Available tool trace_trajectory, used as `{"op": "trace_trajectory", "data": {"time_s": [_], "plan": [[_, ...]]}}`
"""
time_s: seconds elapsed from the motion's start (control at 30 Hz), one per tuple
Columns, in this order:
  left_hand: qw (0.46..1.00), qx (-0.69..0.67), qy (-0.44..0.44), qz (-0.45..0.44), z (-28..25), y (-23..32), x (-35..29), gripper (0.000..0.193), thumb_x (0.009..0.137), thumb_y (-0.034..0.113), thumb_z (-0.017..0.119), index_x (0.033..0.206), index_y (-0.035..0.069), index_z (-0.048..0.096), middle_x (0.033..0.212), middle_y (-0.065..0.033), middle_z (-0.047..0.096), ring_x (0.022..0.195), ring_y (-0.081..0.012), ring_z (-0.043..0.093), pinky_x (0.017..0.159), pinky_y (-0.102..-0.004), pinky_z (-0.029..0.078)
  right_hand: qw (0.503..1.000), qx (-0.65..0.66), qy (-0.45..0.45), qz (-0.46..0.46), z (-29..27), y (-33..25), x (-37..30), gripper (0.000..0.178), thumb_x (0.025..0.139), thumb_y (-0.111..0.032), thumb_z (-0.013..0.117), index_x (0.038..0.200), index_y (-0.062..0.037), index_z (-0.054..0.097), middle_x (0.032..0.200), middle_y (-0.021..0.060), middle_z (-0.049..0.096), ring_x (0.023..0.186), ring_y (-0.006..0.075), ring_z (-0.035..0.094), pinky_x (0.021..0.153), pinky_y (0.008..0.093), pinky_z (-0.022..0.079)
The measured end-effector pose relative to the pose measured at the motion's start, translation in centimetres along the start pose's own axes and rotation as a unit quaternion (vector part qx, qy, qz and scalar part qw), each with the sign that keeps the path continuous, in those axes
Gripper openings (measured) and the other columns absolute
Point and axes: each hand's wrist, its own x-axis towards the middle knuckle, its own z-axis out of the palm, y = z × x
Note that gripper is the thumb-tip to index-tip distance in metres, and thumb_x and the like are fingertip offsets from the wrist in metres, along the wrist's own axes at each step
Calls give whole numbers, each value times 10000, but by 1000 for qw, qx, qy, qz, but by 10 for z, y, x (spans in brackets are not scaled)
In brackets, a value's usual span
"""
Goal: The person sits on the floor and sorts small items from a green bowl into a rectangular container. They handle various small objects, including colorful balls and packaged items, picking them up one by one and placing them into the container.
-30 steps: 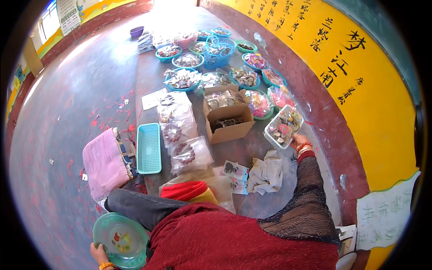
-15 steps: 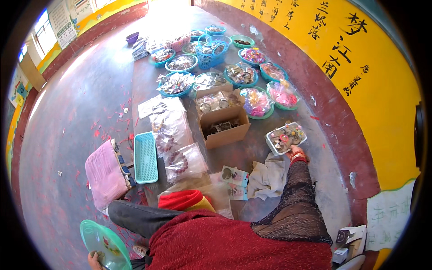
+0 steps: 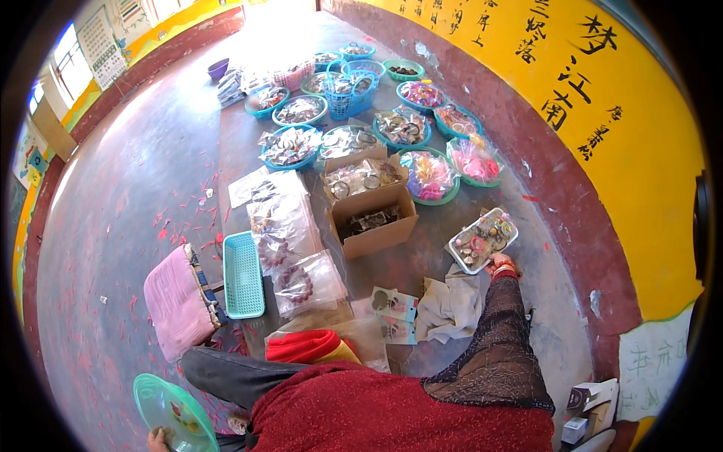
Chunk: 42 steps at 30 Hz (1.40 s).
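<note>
The right hand (image 3: 498,264) grips the near end of the white tray (image 3: 483,239), whose long axis runs away up-right; the left hand (image 3: 157,437) clasps a green bowl (image 3: 172,410).

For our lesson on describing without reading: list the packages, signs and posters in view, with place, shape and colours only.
Cardboard box: floor centre, brown, open, holding bagged bangles.
Clear bags: left of the box, flat, with beads inside.
Cards: near the knees, small, teal-edged.
Wall writing: right wall, black characters on yellow.
Paper sign: low on the right wall, white, rectangular.
Posters: far left wall, pale.
</note>
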Motion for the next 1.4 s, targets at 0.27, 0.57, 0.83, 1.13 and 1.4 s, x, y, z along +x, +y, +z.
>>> {"op": "trace_trajectory", "data": {"time_s": [0.27,0.57,0.83,1.13,1.4], "plan": [[1000,-21,-18,-10,27,28,3,303,887,205,552,1064,-39,585,992,-139,622,910,-250,590,794,-368,477,998,-10,57,12,-19,6,39,119,856,-94,520,888,-12,599,737,119,642,675,236,642,585,396,527],[995,89,52,-4,7,39,-15,343,888,258,533,1065,-26,606,981,-158,621,882,-270,582,788,-386,463,853,-290,286,-326,62,-41,10,336,842,-210,428,850,22,670,893,256,636,863,385,632,749,475,486],[922,337,-2,191,-11,-8,7,401,870,277,544,1158,-2,567,1084,-163,595,994,-267,552,883,-382,428,982,82,-162,-54,207,-45,-15,583,890,-183,572,1361,32,304,1276,303,452,1063,390,563,781,362,524],[950,285,30,128,-17,-2,0,452,884,299,536,1210,-13,511,1132,-151,572,1028,-277,538,906,-377,417,980,169,-98,31,252,-47,18,198,929,-247,478,887,-81,579,635,51,610,400,114,495,292,235,280],[998,41,48,-20,18,29,-14,382,895,259,522,1151,-23,548,1120,-153,572,1022,-261,537,893,-382,424,988,96,-83,89,233,-64,-20,329,816,-370,588,632,-107,514,524,7,519,332,95,375,327,280,319]]}}
